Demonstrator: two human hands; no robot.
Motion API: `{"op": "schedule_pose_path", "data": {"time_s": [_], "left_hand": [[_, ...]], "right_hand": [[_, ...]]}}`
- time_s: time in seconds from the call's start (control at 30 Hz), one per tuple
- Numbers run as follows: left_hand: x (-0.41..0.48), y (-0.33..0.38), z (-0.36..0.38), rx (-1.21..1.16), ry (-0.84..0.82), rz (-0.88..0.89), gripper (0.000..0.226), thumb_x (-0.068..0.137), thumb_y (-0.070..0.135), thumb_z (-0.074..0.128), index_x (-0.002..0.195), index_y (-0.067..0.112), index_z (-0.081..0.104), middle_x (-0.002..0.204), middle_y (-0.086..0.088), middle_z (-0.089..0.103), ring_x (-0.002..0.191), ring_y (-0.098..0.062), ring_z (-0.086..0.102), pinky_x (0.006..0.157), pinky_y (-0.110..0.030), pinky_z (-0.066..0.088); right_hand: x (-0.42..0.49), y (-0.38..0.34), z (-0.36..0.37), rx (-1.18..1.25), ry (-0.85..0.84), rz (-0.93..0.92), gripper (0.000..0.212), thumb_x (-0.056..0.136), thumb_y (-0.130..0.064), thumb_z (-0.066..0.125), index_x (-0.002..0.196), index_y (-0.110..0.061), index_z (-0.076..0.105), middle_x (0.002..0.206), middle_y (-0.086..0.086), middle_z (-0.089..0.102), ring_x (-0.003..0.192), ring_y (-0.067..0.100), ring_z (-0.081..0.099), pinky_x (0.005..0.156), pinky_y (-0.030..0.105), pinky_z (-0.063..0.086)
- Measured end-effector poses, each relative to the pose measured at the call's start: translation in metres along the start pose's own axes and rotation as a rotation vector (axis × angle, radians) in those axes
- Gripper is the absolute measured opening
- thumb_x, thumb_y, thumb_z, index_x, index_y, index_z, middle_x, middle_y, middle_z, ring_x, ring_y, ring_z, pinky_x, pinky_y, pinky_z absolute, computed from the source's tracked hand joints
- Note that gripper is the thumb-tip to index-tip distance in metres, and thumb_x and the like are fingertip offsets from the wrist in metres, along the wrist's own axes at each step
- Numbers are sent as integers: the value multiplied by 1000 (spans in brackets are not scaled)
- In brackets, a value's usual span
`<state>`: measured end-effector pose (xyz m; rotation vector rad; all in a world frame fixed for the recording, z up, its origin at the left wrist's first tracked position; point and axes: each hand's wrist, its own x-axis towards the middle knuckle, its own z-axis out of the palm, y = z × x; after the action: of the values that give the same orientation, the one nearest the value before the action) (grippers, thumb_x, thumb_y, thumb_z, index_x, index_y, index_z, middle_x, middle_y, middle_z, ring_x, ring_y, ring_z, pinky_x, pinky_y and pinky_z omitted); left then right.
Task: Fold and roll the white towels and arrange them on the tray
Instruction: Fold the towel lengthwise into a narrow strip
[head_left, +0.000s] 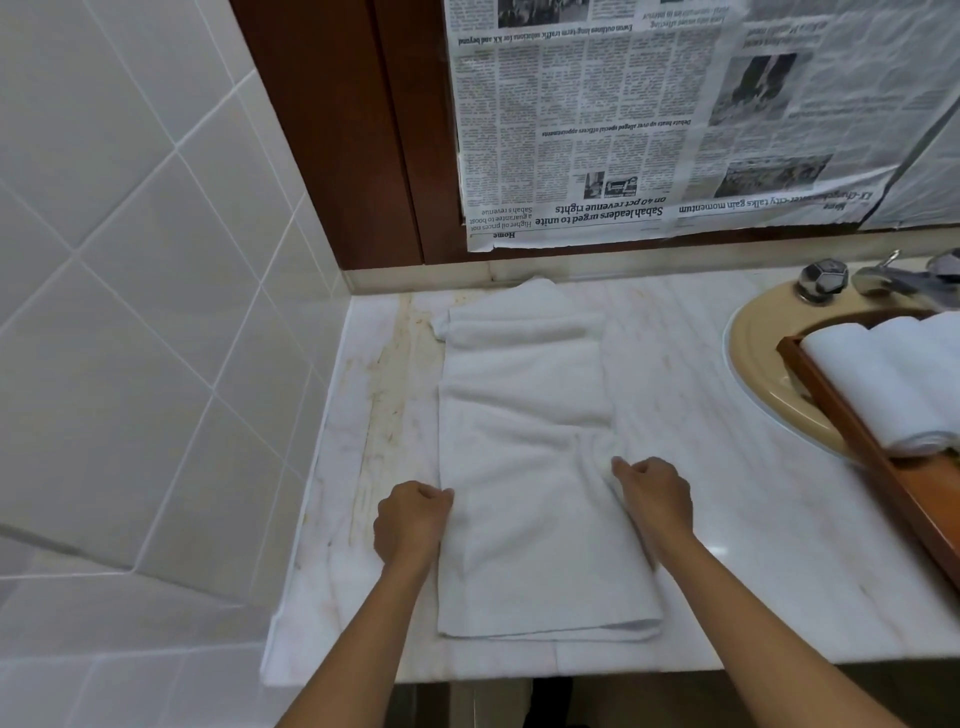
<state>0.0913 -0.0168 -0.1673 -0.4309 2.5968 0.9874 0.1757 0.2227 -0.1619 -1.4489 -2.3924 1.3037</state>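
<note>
Both forearms reach in from six o'clock, and the hands sit on either long edge of the white towel (530, 467) that lies lengthwise on the marble desk (727, 519). At about seven o'clock the left hand (413, 522) has its grip curled shut against the towel's left edge; whether cloth is actually pinched there I cannot tell. At about five o'clock the right hand (655, 499) is likewise clenched, and the creases gathered at its knuckles suggest it is grasping the right edge. This towel is folded into a long narrow strip — the near end shows stacked layers — but it is not yet rolled, and its far end toward twelve o'clock is rumpled, one corner poking out. Farther off, at two to three o'clock, a wooden tray (852, 415) rests across the beige sink (753, 332) and holds rolled towels (893, 379), at least two, side by side. So part of the job looks finished; rolling this strip and setting it on the tray remain.
</note>
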Motion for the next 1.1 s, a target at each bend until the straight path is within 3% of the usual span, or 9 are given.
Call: {"op": "schedule_pose_path", "data": {"time_s": [0.17, 0.3, 0.43, 0.5, 0.63, 0.73, 0.8, 0.97, 1.1], "left_hand": [[0, -2, 7, 66, 76, 72, 24, 88, 42, 64, 101, 22, 64, 97, 8, 66, 81, -13, 57, 65, -26, 41], [6, 4, 21, 139, 130, 204, 35, 89, 43, 63, 117, 21, 59, 114, 0, 59, 105, -21, 55, 78, -31, 45], [9, -3, 27, 225, 179, 220, 20, 94, 38, 60, 109, 26, 61, 117, 1, 53, 113, -22, 46, 87, -34, 37], [8, -9, 26, 283, 204, 242, 12, 95, 36, 58, 104, 29, 61, 116, 2, 52, 112, -21, 43, 86, -33, 31], [5, -12, 25, 313, 199, 335, 24, 90, 24, 65, 113, 28, 59, 126, 1, 46, 117, -21, 41, 94, -35, 32], [11, 3, 32, 291, 224, 646, 37, 84, 19, 71, 120, 24, 62, 140, -3, 47, 126, -26, 45, 97, -43, 39], [18, 16, 41, 362, 123, 743, 43, 94, 29, 59, 136, 27, 52, 156, -1, 33, 141, -23, 33, 105, -42, 34], [19, -16, 53, 528, 21, 764, 54, 101, 54, 20, 153, 41, 17, 163, 8, -10, 150, -13, -9, 117, -33, 16], [6, -48, 41, 576, 1, 787, 58, 100, 62, 16, 154, 42, 11, 163, 8, -12, 150, -13, -10, 117, -30, 12]], "right_hand": [[22, -14, 8, -44, -20, 17, 40, 89, -26, 62, 60, -12, 38, 58, 3, 42, 53, 22, 40, 50, 31, 29], [32, -13, 6, 65, -61, 40, 35, 86, -16, 64, 62, -12, 37, 62, 7, 41, 58, 23, 38, 56, 32, 29], [33, -3, -10, 192, -131, 63, 35, 85, -12, 68, 62, -11, 41, 60, 9, 44, 57, 22, 43, 58, 31, 38], [31, 3, -17, -69, -163, 50, 36, 83, -12, 66, 57, -11, 40, 55, 4, 47, 50, 22, 46, 52, 25, 36], [17, 2, -22, -583, -260, 34, 10, 82, -21, 56, 86, -11, 55, 85, 3, 60, 76, 22, 60, 56, 26, 40], [17, -11, -15, -507, -58, -217, 24, 92, -27, 56, 111, -13, 57, 112, 7, 56, 110, 28, 50, 75, 32, 42], [26, -23, -2, -406, -16, -419, 36, 95, -29, 55, 126, -12, 56, 132, 10, 51, 126, 28, 41, 92, 36, 43], [70, -37, 38, -618, -360, -617, 58, 103, -48, 32, 155, -26, 21, 165, 0, 4, 152, 21, 1, 119, 39, 17], [89, -18, 49, -790, -290, -709, 78, 86, -72, 0, 156, -37, 4, 164, -8, -11, 151, 18, -13, 120, 37, 6]]}}
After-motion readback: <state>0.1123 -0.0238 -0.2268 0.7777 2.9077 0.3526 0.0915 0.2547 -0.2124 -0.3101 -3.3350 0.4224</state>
